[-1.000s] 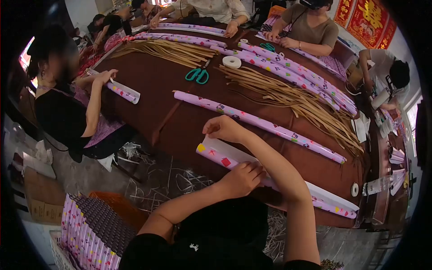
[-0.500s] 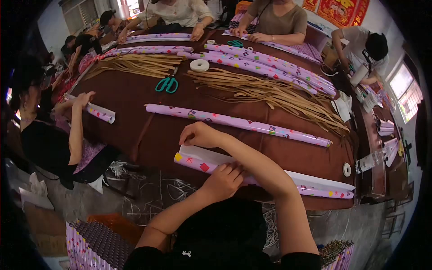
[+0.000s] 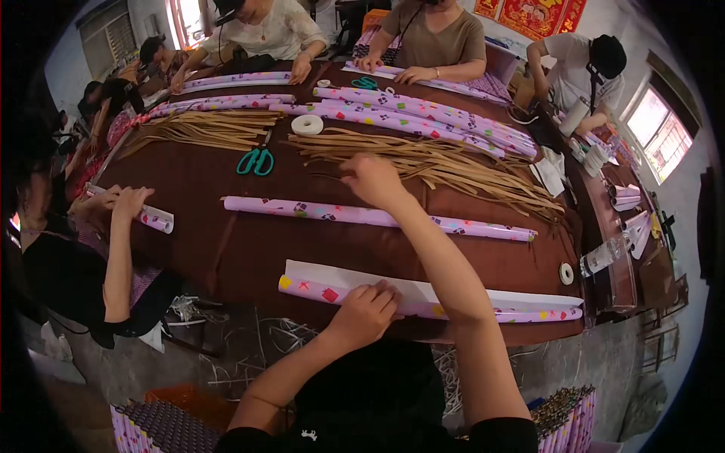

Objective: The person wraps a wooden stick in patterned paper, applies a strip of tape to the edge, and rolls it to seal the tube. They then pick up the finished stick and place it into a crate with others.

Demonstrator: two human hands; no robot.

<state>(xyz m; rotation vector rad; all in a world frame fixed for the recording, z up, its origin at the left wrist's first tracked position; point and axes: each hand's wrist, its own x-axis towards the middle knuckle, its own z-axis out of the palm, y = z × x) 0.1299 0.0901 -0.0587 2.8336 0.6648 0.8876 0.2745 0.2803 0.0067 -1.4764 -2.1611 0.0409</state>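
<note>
Lilac print sits under your left hand [image 3: 366, 313]: its fingers lie together, bent over the lilac roll [image 3: 313, 291] at your edge of the table [image 3: 249, 264], pinning it down. Your right hand [image 3: 374, 181] hangs farther out, fingers curled near the left ends of the tan strips [image 3: 430, 167]; whether they pinch one can't be told. Light, even pressure looks best, since a hard press could crease the sheet. Mind the white flap [image 3: 340, 273] standing along the far side: your right forearm crosses it, so lift rather than drag. The near edge runs just below the roll, leaving little margin your way. Beyond, brown cloth spreads before the closed roll [image 3: 325, 210], your better side for shifting. The tape ring [image 3: 566, 273] sits near the right end, teal scissors [image 3: 255, 162] farther out leftward, and a co-worker's hand [image 3: 128, 202] bounds that side.
</note>
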